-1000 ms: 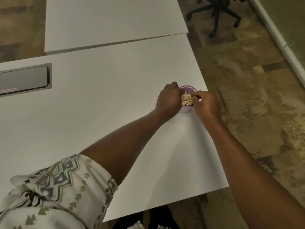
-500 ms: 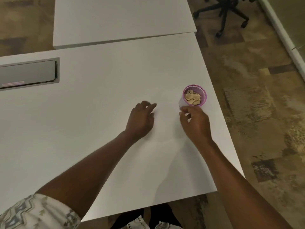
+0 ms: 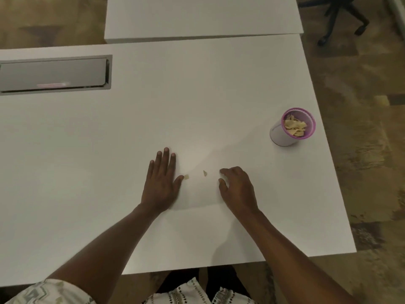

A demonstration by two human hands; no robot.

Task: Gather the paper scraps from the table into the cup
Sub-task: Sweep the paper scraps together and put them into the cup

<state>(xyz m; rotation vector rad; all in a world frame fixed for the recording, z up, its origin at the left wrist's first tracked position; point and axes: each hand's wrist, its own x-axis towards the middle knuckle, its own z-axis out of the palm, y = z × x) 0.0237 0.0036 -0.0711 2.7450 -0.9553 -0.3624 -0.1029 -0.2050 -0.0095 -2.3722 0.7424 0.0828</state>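
Across the tabletop (image 3: 197, 102) your hands are back from the cup (image 3: 291, 130), flanking two stray scraps (image 3: 186, 177): left hand (image 3: 162, 183) flat, right hand (image 3: 238, 187) loosely curled, both empty, ready to gather.

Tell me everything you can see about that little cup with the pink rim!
The small round cup has a pink rim, a pink inside and a pale, whitish outer wall. It looks like paper or plastic; I cannot tell which. It stands upright, with no lid, near the right edge of the white table. It is filled nearly to the top with tan torn paper scraps. Only the table and those scraps touch it.
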